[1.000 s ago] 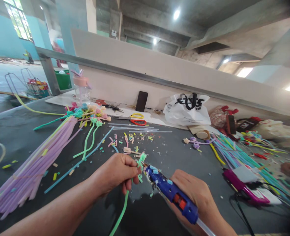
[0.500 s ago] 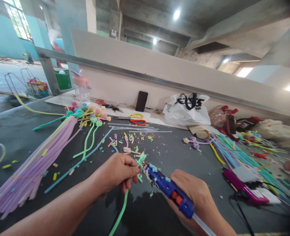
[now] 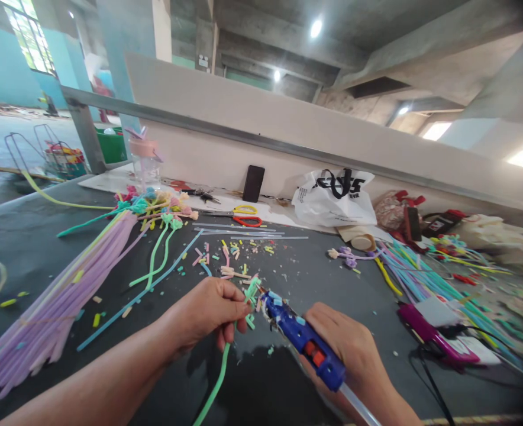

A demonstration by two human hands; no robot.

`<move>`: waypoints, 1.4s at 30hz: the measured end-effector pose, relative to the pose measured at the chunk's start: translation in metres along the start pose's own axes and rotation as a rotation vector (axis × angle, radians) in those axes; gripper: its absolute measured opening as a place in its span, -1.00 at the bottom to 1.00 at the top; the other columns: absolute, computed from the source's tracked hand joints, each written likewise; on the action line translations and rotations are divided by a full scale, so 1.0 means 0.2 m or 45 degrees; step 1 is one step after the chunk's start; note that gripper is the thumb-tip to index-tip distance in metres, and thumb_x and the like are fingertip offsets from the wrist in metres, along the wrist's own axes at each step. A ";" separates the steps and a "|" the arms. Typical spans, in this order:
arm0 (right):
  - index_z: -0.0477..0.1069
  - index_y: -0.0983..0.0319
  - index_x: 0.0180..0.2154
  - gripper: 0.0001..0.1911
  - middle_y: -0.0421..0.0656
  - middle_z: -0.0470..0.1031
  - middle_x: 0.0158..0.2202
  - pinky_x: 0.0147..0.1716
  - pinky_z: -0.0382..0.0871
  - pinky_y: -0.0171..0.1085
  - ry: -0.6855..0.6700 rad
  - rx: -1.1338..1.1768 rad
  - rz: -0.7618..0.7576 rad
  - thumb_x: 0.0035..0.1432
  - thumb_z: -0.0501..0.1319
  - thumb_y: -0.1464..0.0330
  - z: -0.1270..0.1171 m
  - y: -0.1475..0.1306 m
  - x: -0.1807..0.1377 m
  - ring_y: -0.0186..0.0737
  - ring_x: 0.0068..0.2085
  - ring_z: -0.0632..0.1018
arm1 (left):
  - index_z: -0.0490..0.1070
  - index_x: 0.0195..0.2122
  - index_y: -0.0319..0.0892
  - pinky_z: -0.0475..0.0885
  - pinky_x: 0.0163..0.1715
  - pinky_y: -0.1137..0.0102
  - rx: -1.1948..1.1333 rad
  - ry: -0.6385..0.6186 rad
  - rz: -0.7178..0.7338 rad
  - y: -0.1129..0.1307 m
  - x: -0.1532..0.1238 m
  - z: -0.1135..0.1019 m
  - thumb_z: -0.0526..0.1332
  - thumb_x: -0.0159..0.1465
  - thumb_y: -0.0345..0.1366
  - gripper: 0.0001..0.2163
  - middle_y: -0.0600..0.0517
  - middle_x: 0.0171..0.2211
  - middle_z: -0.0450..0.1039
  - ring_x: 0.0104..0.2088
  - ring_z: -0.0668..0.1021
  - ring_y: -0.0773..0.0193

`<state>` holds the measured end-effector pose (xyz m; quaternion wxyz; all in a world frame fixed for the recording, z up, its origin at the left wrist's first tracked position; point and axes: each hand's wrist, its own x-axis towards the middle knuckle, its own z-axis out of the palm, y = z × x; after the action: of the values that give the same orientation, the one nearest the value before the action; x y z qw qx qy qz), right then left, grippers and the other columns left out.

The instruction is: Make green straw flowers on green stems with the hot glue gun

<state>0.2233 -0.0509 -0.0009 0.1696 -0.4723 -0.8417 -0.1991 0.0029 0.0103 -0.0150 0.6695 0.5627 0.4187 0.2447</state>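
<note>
Between the thumb and fingers of my left hand (image 3: 215, 310) is a green pipe cleaner (image 3: 219, 378), its tail hanging toward the near table edge. Its upper end carries a small cluster of short green pieces (image 3: 252, 288). My right hand (image 3: 344, 343) grips a blue glue gun (image 3: 303, 340) with a clear glue stick (image 3: 359, 405) coming out of its back. The gun's nozzle points left, at or very close to the green cluster; whether they touch I cannot tell. Cut pink, yellow and blue bits (image 3: 226, 254) lie just beyond my hands.
A bundle of purple pipe cleaners (image 3: 66, 296) lies left, finished-looking coloured blooms (image 3: 155, 204) at its far end. Scissors (image 3: 244, 216), clear glue sticks (image 3: 239, 231), a propped phone (image 3: 253, 183) and a white bag (image 3: 335, 198) are at the back. A magenta device (image 3: 439, 337) with a black cable sits right.
The whole view has shifted slightly. Both hands keep nearly the same pose, with the glue gun's nozzle still by the green cluster. A hand at the far right edge has gone from view.
</note>
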 end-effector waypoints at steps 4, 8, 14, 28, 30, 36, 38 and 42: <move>0.20 0.21 -0.54 -0.89 -0.22 0.30 -0.59 -0.58 0.14 -0.37 0.078 0.251 0.050 -0.02 0.10 0.39 -0.02 -0.01 0.01 -0.35 -0.58 0.33 | 0.38 -0.65 -0.27 0.21 -0.79 0.55 -0.006 -0.015 -0.005 -0.01 0.01 -0.01 0.25 0.02 -0.13 -0.71 0.13 -0.80 0.29 -0.83 0.28 0.48; 0.22 0.22 -0.56 -0.83 -0.25 0.30 -0.59 -0.58 0.21 -0.40 -0.055 0.657 0.172 0.07 0.08 0.40 -0.03 -0.01 0.03 -0.38 -0.58 0.35 | 0.38 -0.64 -0.27 0.23 -0.80 0.57 -0.028 -0.018 -0.016 -0.02 0.02 0.00 0.26 0.02 -0.12 -0.71 0.13 -0.80 0.29 -0.81 0.29 0.48; 0.33 0.24 -0.52 -0.77 -0.26 0.33 -0.63 -0.62 0.23 -0.39 -0.121 0.597 0.626 0.08 0.15 0.23 0.05 0.09 0.04 -0.33 -0.59 0.37 | 0.40 -0.61 -0.27 0.20 -0.79 0.61 -0.116 -0.055 0.009 -0.03 0.02 -0.02 0.27 0.04 -0.08 -0.68 0.14 -0.80 0.27 -0.80 0.28 0.51; 0.40 0.28 -0.26 -0.74 -0.08 0.45 -0.28 -0.23 0.29 -0.25 -0.468 0.308 0.648 -0.10 0.22 0.48 0.21 0.32 -0.02 -0.16 -0.24 0.49 | 0.44 -0.46 -0.31 0.26 -0.72 0.57 -0.196 -0.121 0.077 -0.04 0.02 0.00 0.26 0.05 -0.14 -0.73 0.10 -0.65 0.38 -0.72 0.31 0.50; 0.40 0.28 -0.21 -0.69 -0.06 0.46 -0.24 -0.22 0.29 -0.24 -0.481 0.316 0.641 -0.10 0.21 0.49 0.19 0.33 -0.02 -0.15 -0.21 0.49 | 0.41 -0.53 -0.29 0.23 -0.74 0.57 -0.203 -0.105 0.070 -0.04 0.03 0.00 0.27 0.04 -0.11 -0.71 0.12 -0.69 0.35 -0.75 0.29 0.51; 0.40 0.17 -0.21 -0.75 -0.09 0.48 -0.13 -0.15 0.23 -0.11 -0.132 0.318 0.572 0.01 0.15 0.45 0.08 0.18 0.03 -0.05 -0.07 0.43 | 0.38 -0.52 -0.28 0.24 -0.76 0.59 -0.270 -0.105 0.096 -0.05 0.04 0.00 0.32 -0.01 -0.14 -0.73 0.08 -0.60 0.44 -0.73 0.32 0.52; 0.42 0.14 -0.33 -0.89 -0.14 0.52 -0.27 -0.18 0.23 -0.16 -0.031 0.451 0.480 0.09 0.13 0.39 0.05 0.06 0.07 -0.14 -0.19 0.49 | 0.36 -0.56 -0.27 0.23 -0.78 0.60 -0.256 -0.113 0.080 -0.05 0.04 0.00 0.32 -0.01 -0.17 -0.74 0.09 -0.63 0.42 -0.75 0.30 0.53; 0.41 0.16 -0.37 -0.98 -0.22 0.52 -0.39 -0.26 0.19 -0.23 0.003 0.672 0.378 0.08 0.22 0.39 0.04 -0.15 0.15 -0.23 -0.32 0.50 | 0.34 -0.57 -0.26 0.23 -0.79 0.61 -0.229 -0.139 0.084 -0.06 0.04 0.01 0.31 0.01 -0.21 -0.77 0.08 -0.64 0.42 -0.74 0.32 0.51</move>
<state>0.1819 -0.0394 0.0004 0.3147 -0.5297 -0.7859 0.0530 0.0078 0.0127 -0.0288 0.7306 0.5265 0.3390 0.2721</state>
